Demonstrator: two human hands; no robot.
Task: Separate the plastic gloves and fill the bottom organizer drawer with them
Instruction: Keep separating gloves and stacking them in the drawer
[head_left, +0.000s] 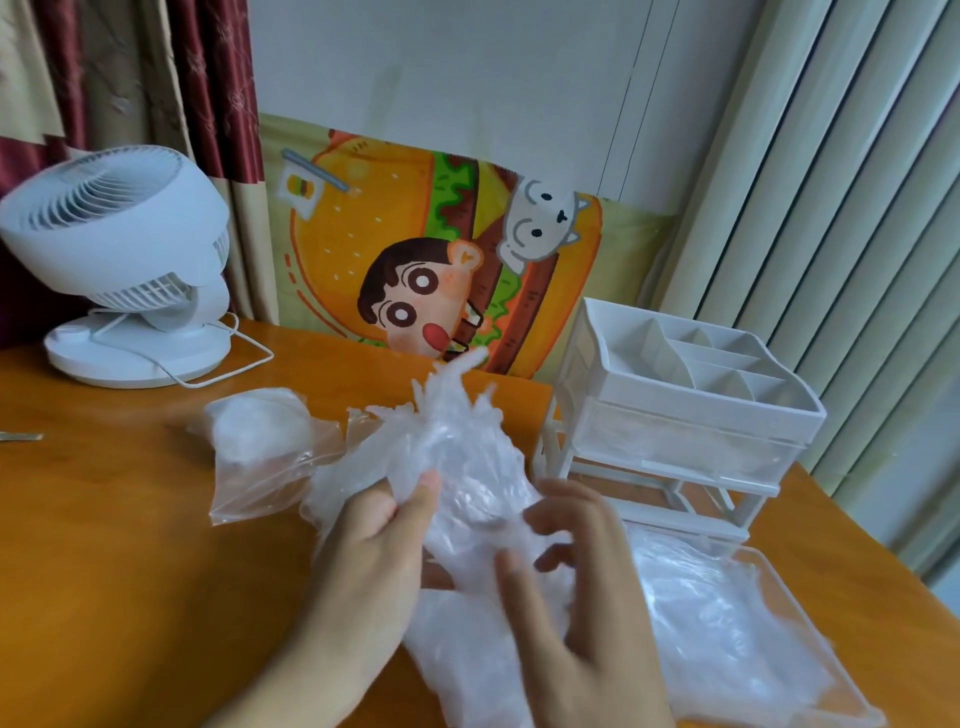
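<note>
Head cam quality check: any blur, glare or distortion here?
Head view: wide-angle bend in the blinds; soft, even light; right hand motion-blurred, left hand sharper; dull sheen on the glove bundle, whose edges merge with gloves in the drawer.

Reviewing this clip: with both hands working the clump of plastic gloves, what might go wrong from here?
1. The left hand and right hand grip one crumpled glove clump; the thin film may tear or come apart several at once.
2. The pulled-out drawer lies near the table edge and could be nudged off.
3. Gloves already in the drawer sit loosely heaped and may spill.
</note>
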